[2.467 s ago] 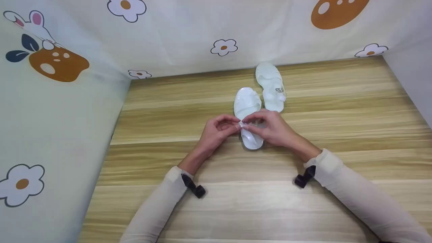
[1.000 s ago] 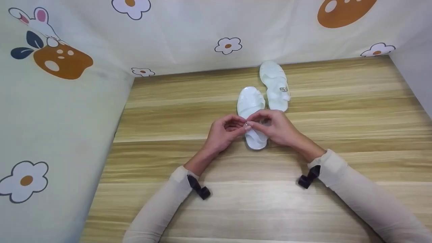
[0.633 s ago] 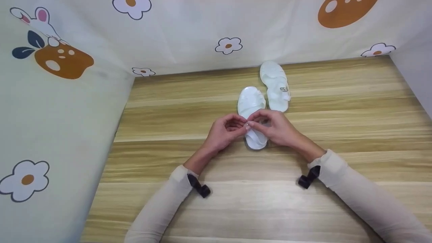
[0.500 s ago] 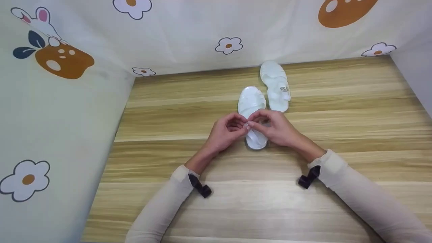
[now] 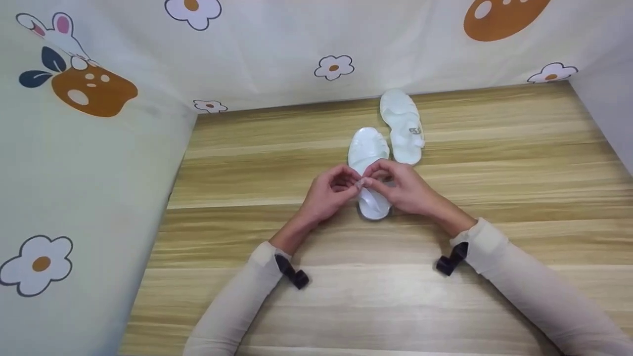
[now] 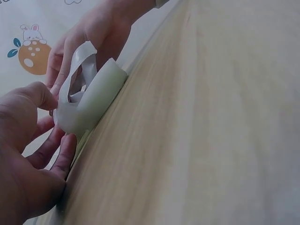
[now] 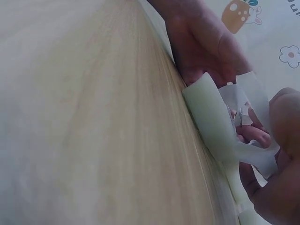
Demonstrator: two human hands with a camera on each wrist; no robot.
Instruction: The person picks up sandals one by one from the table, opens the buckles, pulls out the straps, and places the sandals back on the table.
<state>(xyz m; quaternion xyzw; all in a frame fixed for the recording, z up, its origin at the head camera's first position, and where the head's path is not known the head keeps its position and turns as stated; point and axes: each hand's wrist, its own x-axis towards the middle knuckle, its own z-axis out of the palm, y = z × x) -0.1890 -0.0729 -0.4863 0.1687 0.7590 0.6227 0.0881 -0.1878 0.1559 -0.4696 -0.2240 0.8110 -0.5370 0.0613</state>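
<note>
A white sandal [image 5: 367, 144] lies on the wooden surface, toe pointing away from me. Over its left side my left hand [image 5: 324, 195] and right hand [image 5: 406, 187] meet, fingertips close together, pinching its ankle strap. The spot they grip is mostly covered by the fingers in the head view. In the left wrist view the sandal's heel [image 6: 96, 105] and raised strap loop stand between both hands. The right wrist view shows a small metal buckle pin [image 7: 241, 116] near the fingertips. The second white sandal [image 5: 398, 106], with a metal buckle, lies beyond and to the right, untouched.
A wood-grain tabletop [image 5: 346, 296] spreads around the sandals. Pale cloth walls [image 5: 277, 54] printed with flowers, fruit and a rabbit rise behind and on the left, and the far sandal's toe reaches the back one. A plain pale wall [image 5: 601, 99] bounds the right side.
Both hands stay at the strap, with small shifts of the fingertips. Since the earliest frame everything sits slightly further right in view. The far sandal has not moved.
</note>
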